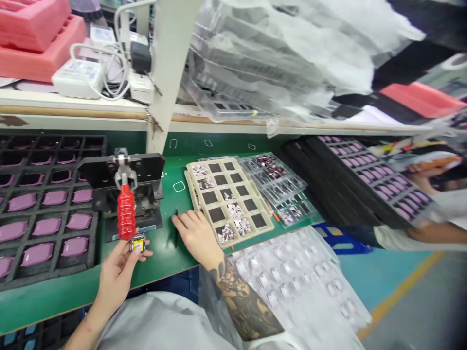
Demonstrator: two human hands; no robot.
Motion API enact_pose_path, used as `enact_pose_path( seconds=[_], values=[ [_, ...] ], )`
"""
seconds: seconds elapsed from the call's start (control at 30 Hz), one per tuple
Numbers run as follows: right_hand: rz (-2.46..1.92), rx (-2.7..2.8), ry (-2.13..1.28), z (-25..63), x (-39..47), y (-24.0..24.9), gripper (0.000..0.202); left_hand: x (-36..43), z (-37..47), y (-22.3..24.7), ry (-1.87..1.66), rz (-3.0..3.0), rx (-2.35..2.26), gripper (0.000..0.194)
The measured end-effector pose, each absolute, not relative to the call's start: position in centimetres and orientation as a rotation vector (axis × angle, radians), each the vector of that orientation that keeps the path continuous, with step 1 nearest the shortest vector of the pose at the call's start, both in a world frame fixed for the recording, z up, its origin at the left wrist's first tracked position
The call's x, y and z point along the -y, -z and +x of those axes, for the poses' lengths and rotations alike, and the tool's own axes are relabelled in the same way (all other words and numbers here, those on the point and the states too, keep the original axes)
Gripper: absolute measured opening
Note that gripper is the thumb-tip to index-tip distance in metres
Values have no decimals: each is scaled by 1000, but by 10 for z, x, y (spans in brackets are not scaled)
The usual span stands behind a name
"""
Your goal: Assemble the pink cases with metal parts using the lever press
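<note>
The table (166, 260) I look down on is solid green, marked with a rounded white outline. At its left, I see purple cases (47, 226) in the black grid of a tray (93, 253). The handle (126, 211) glows glossy red against the black press (146, 167), and the part (138, 243) shows me a yellow patch inside a dark rim. I make out black squares checkering the cream tray (268, 221), swirling dark ink across the right forearm (246, 301), and salmon-pink foam (40, 58) beside white cables (120, 48). Past the blue crate (341, 240), a yellow stripe (401, 291) divides teal floor from grey.
</note>
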State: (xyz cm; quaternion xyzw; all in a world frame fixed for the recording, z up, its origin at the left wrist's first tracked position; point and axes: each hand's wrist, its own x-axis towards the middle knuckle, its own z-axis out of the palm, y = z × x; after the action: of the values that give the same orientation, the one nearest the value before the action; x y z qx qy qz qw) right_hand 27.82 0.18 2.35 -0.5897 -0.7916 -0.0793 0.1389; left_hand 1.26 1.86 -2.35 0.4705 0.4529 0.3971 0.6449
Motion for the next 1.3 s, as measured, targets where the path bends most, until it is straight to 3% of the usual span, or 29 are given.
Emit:
enact_pose_path(
  seconds=[0.17, 0.4, 0.6, 0.8, 0.87, 1.0, 1.2, 1.3],
  values=[
    [-1823, 2305, 162, 293, 0, -27, 32, -17, 5, 31, -863, 1159, -1032, 59],
    [-2455, 1798, 43, 412, -16, -78, 28, -21, -1, 40, -841, 1247, -1011, 60],
    [-2396, 1868, -170, 447, -29, -64, 15, -21, 6, 35, -862, 1259, -1030, 60],
    [-2232, 1832, -205, 453, -27, -63, 24, -17, 7, 35, -905, 1267, -1010, 33],
    [-2171, 1788, -167, 446, -15, -72, 26, -17, 4, 36, -847, 1318, -1028, 31],
    [-1731, 1678, -177, 398, 10, -83, 11, -17, 6, 17, -700, 1464, -1084, 31],
    [-1237, 1512, -776, 278, 12, -51, 11, -33, 24, -26, -558, 1730, -662, 24],
    [-1167, 1548, -860, 240, 4, -34, 15, -34, 22, -33, -587, 1728, -601, 19]
  ],
)
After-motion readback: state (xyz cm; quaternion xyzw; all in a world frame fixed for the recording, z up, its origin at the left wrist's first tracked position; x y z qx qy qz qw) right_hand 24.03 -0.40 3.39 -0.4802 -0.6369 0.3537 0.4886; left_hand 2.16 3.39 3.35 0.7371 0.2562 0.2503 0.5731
